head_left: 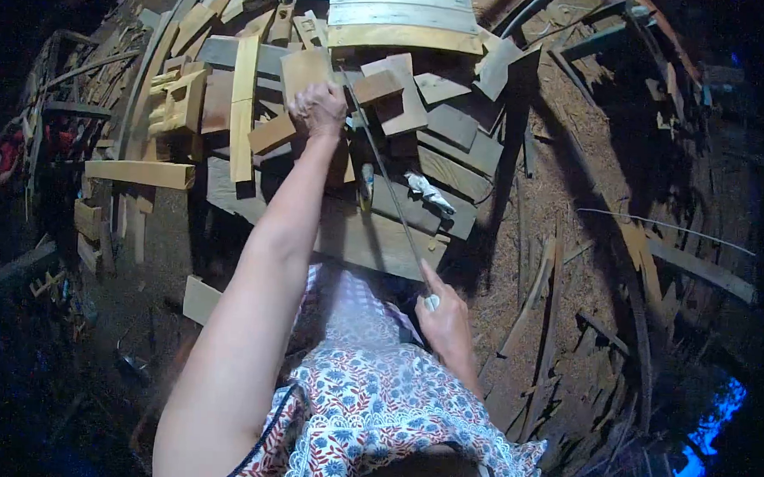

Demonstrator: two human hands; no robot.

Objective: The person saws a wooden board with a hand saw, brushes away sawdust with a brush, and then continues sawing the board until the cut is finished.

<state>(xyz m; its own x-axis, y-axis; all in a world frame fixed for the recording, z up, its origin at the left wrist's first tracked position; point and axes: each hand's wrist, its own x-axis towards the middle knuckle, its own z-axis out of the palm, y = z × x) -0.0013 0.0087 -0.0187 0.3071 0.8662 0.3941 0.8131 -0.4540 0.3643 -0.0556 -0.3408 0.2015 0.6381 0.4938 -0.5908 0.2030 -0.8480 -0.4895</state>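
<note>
My right hand (446, 325) is closed round the pale handle of a handsaw (390, 182), index finger laid along its back end. Seen nearly edge-on, the thin blade slants up and away across the bench. My left hand (319, 106) is clenched on a short wooden block (274, 134), pressing down just left of the blade's far part. Wood of the same tone (377, 87) shows on the blade's right side. A pale board (305, 68) lies just beyond my left fist. Between the hands are a dark-handled tool (366, 186) and a crumpled white wrapper (431, 194).
A plank bench edge (374, 238) runs in front of me. Wood offcuts (408, 96) cover the bench, with a slatted wooden piece (405, 19) at the back. Notched blocks (178, 103) stand left. Scrap strips (535, 303) litter the ground at right.
</note>
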